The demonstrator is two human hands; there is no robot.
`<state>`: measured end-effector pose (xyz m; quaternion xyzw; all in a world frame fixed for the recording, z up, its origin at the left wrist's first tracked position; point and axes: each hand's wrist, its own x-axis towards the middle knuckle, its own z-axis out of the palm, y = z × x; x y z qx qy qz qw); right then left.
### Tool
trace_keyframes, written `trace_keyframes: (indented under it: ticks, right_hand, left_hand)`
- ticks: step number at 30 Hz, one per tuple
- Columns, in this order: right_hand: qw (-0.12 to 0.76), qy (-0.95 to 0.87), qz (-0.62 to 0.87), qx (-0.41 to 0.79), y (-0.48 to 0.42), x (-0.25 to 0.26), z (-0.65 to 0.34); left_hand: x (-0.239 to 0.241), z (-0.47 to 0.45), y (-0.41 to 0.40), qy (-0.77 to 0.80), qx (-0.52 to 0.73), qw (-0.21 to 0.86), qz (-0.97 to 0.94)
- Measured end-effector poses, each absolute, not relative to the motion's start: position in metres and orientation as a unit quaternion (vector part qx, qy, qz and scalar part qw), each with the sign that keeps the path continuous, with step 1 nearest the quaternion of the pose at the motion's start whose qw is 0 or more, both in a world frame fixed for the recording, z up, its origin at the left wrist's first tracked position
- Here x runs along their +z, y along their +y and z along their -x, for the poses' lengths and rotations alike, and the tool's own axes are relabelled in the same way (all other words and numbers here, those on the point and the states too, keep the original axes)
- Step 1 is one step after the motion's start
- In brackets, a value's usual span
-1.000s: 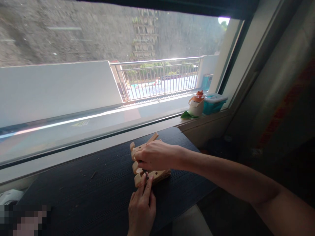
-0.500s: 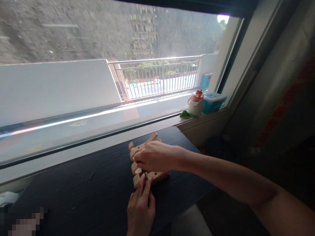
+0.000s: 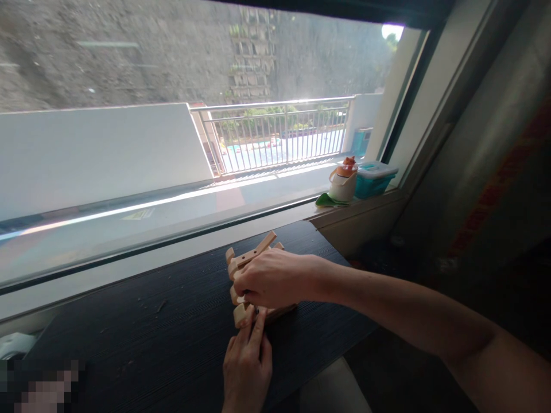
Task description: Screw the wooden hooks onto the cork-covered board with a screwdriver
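Observation:
Pale wooden pieces (image 3: 239,315) with rounded, notched ends and drilled holes lie grouped on a dark table. My left hand (image 3: 247,361) reaches in from below, its index and middle fingers stretched out onto the nearest piece, one on each side of a small dark spot. My right hand (image 3: 275,278) is closed just above the pieces, fingers curled and pointing down. Whatever it grips is hidden by the knuckles. Behind it a wooden bar (image 3: 253,252) with holes juts up at an angle.
The dark table (image 3: 172,344) meets a window sill at the back. On the sill stand a white bottle (image 3: 343,184) with an orange top, a green leaf-shaped item (image 3: 329,201) and a teal box (image 3: 376,180) with a clear lid. A white object (image 3: 17,346) sits at the left edge.
My right hand has come slightly down and toward me, covering the thin dark tool part that showed under it. My left hand stays in place on the wood.

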<state>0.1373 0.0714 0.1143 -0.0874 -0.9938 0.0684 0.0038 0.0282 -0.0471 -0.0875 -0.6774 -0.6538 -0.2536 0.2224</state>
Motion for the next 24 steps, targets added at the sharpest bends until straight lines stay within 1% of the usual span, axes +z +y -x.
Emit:
trace_keyframes:
  ticks: [10, 14, 19, 24]
  right_hand:
    - [0.030, -0.988, 0.147, 0.044, 0.0725, 0.1060, -0.1316]
    - [0.014, -0.990, 0.132, 0.044, 0.0715, 0.1102, -0.1317]
    - [-0.003, -0.993, 0.087, 0.078, 0.0738, 0.1127, -0.1342]
    - [0.020, -0.993, 0.099, 0.065, 0.0756, 0.1074, -0.1339]
  left_hand:
    - [-0.0876, -0.0280, -0.0467, -0.649, -0.270, 0.203, 0.682]
    - [-0.0872, -0.0284, -0.0476, -0.652, -0.263, 0.213, 0.679]
    - [-0.0857, -0.0284, -0.0477, -0.654, -0.254, 0.216, 0.679]
    - [-0.0869, -0.0278, -0.0469, -0.651, -0.260, 0.211, 0.681]
